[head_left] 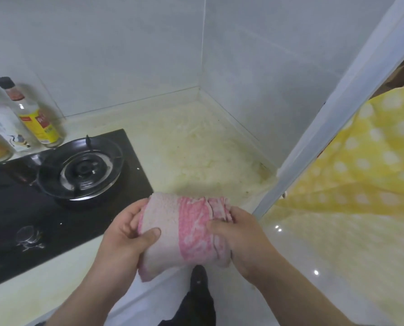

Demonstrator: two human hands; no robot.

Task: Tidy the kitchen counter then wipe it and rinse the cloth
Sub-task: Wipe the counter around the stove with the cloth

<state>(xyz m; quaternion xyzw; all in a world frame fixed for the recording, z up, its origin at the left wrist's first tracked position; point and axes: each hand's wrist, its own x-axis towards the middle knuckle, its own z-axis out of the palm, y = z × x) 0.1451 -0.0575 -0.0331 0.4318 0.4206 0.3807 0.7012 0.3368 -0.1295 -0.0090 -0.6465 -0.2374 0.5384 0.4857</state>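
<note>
Head view
Cloth (187, 231): one, pink and white, folded, at the front edge of the counter (196, 147), between both hands.
Left hand (125, 238): one, thumb on top, fingers curled round the cloth's left end.
Right hand (239, 238): one, gripping the bunched right end.
Burner (81, 170): one in full sight, on the black hob (116, 215), left of the cloth.
Bottles (8, 123): three, upright together, far left.
Curtain (361, 175): one, yellow, white-dotted, right.

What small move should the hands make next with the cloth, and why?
Probably lower the folded cloth onto the counter right of the stove: the left hand and right hand grip it near the front edge, and that surface looks stained.
</note>
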